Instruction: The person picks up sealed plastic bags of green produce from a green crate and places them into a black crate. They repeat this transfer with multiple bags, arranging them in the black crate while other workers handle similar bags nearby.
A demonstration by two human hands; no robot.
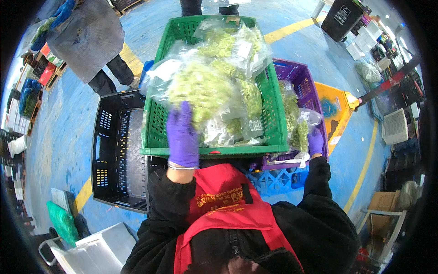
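My left hand (183,137), in a purple glove, is at the near left of a green plastic crate (215,150), against a blurred clear bag of pale green vegetables (202,89); whether its fingers grip the bag cannot be told. More bagged green vegetables (252,97) with white labels lie in that crate. To the right, my right hand (315,142), also purple-gloved, is at the inner side of a purple crate (299,70), beside a clear bag of green vegetables (301,135). Its fingertips are partly hidden by the bag.
A black crate (119,202) is at the left, and a blue crate (273,181) under the purple one. A yellow pallet jack (333,109) stands at the right. Ahead left, a person in a grey apron (89,41) stands; another person's legs (191,7) show beyond the green crate.
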